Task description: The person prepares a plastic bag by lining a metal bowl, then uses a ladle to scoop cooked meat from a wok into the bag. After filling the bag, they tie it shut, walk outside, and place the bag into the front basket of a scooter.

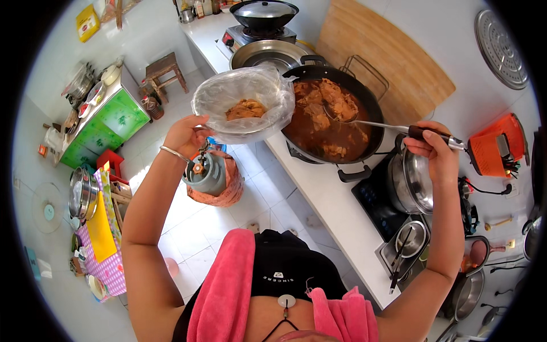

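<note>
My left hand (189, 135) grips the near left rim of a bowl lined with a clear plastic bag (212, 94). Some brown pieces of cooked meat (246, 109) lie inside it. The bowl is held beside a large black two-handled wok (374, 94), its right side at the wok's rim. Reddish-brown stew (302, 130) with large chunks of meat (337, 98) fills the wok. My right hand (436, 149) is closed around the dark handle of a long metal ladle (370, 123). Its head is in the wok, with meat chunks on or against it.
A wide metal pan (268, 52) and a lidded wok on a gas burner (266, 23) stand farther along the counter. A steel pot (411, 179) sits right of the wok. A wooden board (382, 51) leans behind. Below the bowl, a gas cylinder (209, 174) stands on the floor.
</note>
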The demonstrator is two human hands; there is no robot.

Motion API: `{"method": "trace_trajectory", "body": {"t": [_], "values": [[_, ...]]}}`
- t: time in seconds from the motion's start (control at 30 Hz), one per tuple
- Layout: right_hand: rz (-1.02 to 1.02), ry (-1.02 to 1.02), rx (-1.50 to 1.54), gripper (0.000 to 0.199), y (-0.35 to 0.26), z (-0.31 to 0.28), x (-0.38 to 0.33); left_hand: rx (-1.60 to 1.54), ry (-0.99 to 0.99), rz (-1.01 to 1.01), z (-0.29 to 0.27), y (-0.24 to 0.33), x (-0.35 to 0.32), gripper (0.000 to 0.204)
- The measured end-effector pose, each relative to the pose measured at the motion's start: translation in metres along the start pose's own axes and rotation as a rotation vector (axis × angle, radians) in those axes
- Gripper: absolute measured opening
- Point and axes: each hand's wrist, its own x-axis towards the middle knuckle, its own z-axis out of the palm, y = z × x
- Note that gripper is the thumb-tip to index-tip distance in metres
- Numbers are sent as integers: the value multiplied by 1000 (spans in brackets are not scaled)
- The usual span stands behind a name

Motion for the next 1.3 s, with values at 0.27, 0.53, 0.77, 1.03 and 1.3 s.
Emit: {"method": "trace_trajectory", "body": {"t": [0.27,0.53,0.77,1.03,1.3], "values": [[-128,-102,-92,27,-74,27,4,74,-33,-74,18,1,-6,18],[-59,-304,-135,24,-65,87,7,64,-132,-117,32,-8,-1,16],[-775,-750,-672,25,-44,114,-3,83,-156,-119,29,-11,-18,8],[-1106,-931,-1221,37,-30,102,-35,104,-136,-52,7,-17,-27,6],[-841,-689,-923,33,-26,82,-36,-10,-107,5,10,-30,-25,9]]}}
